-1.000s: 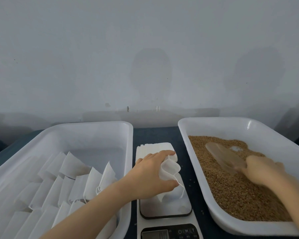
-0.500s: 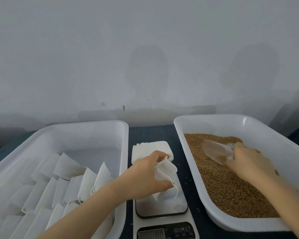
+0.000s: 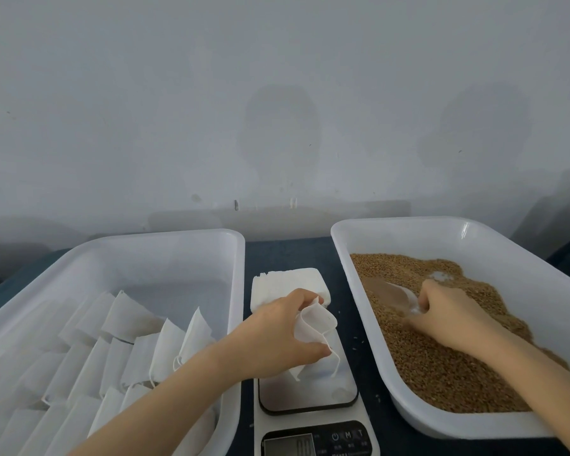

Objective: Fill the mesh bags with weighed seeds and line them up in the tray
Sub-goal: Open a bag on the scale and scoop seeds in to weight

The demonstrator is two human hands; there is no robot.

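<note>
Over the white digital scale (image 3: 310, 394), the left hand (image 3: 277, 339) pinches a small white mesh bag (image 3: 315, 324), its mouth propped open, likely so seeds can be weighed as they drop in. The right hand (image 3: 454, 312) grips a clear plastic scoop (image 3: 389, 291) dug into brown seeds (image 3: 441, 370) in a white plastic tub (image 3: 408, 222). Other white bags (image 3: 129, 320) lean in rows in the white plastic tray (image 3: 165, 234) at left.

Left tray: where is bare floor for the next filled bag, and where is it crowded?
Bare floor: far end of the left tray, between its far wall and the back row of mesh bags. Crowded: the near and left parts, packed with bags.
</note>
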